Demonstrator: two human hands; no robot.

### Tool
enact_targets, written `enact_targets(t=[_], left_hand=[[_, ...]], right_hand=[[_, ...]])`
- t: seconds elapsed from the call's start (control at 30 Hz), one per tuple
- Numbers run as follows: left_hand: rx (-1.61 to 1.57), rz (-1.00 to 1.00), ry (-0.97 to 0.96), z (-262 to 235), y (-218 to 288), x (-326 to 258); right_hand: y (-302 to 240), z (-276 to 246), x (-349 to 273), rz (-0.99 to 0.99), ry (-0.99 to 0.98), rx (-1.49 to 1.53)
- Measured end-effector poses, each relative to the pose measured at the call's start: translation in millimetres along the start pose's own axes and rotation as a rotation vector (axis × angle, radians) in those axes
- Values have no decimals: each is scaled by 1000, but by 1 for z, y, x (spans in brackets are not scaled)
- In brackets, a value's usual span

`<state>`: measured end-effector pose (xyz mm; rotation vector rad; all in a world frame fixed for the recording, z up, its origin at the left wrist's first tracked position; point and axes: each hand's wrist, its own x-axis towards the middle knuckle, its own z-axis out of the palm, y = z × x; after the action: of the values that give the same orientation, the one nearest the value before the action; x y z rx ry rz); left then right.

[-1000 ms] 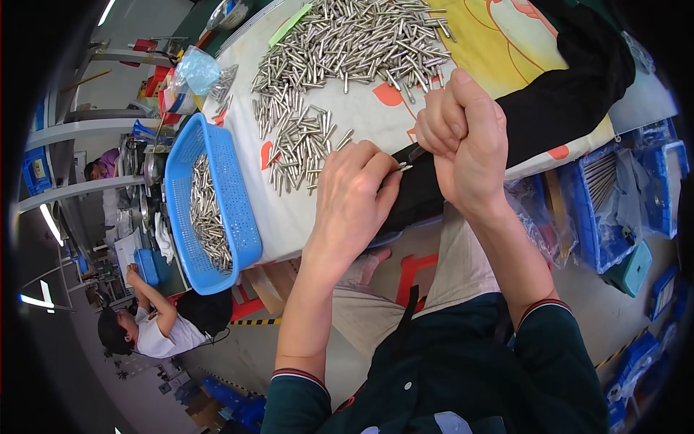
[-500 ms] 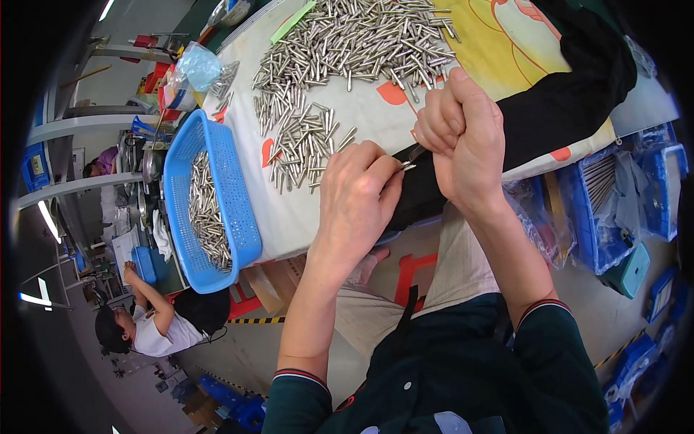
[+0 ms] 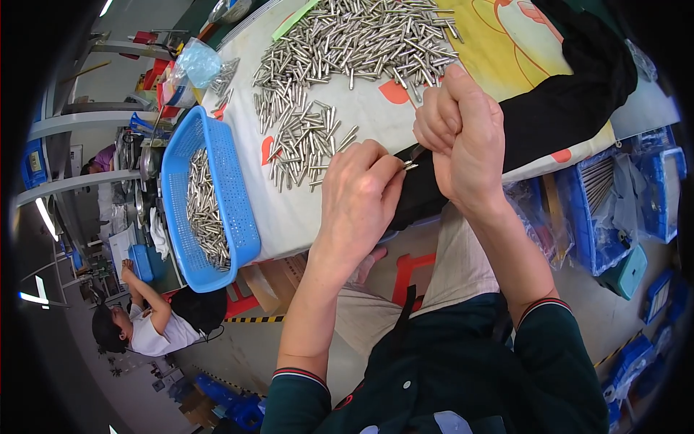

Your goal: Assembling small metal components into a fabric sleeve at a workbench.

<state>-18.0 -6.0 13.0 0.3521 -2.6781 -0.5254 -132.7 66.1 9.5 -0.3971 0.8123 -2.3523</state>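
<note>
My left hand (image 3: 359, 194) is closed, pinching a small silvery metal pin (image 3: 410, 166) between thumb and fingers at the near edge of the table. To its right, my right hand (image 3: 463, 137) is a fist around a tool with a narrow dark tip (image 3: 417, 152); the fingers hide its handle. That tip points down toward the pin and lies close to it. Whether they touch I cannot tell. Beneath both hands runs a black cloth (image 3: 531, 119). Similar metal pins (image 3: 303, 145) lie loose just beyond my left hand.
A large heap of metal pins (image 3: 354, 43) covers the far part of the patterned tablecloth (image 3: 282, 224). At the left edge stands a blue perforated basket (image 3: 242, 220) with more pins. Blue bins (image 3: 611, 217) stand at the right. A seated person (image 3: 163, 322) works farther left.
</note>
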Motion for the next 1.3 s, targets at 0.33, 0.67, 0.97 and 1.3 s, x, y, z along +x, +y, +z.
enact_targets(t=[0.33, 0.67, 0.97, 1.3], left_hand=[[-22, -46, 14, 4, -1, 0], [-118, 40, 85, 11, -5, 0], [-56, -20, 68, 9, 1, -2], [-53, -39, 84, 8, 1, -3]], right_hand=[[3, 2, 0, 16, 27, -58], [12, 10, -17, -213, -125, -359], [3, 0, -1, -61, -13, -41], [-7, -4, -11, -65, -21, -5]])
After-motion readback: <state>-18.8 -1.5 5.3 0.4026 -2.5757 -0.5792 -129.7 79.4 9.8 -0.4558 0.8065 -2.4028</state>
